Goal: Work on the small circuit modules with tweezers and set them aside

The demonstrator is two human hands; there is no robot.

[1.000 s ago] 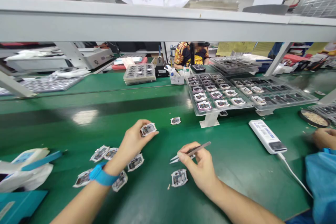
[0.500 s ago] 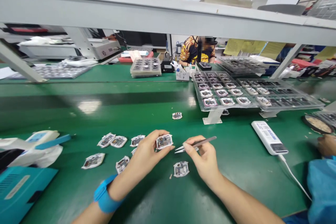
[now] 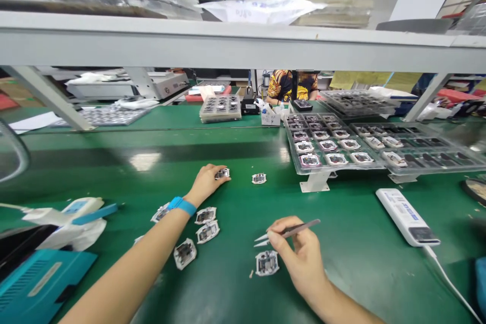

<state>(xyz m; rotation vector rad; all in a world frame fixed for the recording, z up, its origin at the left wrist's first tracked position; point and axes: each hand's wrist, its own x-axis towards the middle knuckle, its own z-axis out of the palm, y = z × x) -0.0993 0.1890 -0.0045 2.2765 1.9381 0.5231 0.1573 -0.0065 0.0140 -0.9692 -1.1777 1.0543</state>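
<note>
My left hand (image 3: 208,181), with a blue band at the wrist, is stretched far out over the green bench. Its fingers grip a small white-framed electronic module (image 3: 222,174). A similar module (image 3: 258,178) lies just to the right of it. Tweezers (image 3: 288,231) are pinched in my right hand (image 3: 298,245), their tips pointing left and apart, with nothing between them. Below the tips lies another white-framed module (image 3: 267,263). Several more modules, one of them dark-centred (image 3: 185,253), lie around my left forearm, which partly covers some.
Clear trays (image 3: 334,142) of modules stand on white brackets at the back right. A white corded device (image 3: 408,217) lies at right. A teal box (image 3: 45,278) and white items are at left. A grey shelf (image 3: 243,48) crosses above; a person sits behind it.
My left hand has moved forward and left, carrying the module away from the tweezers. My right hand stays near the same spot with the tweezers. The view has tilted up slightly.
</note>
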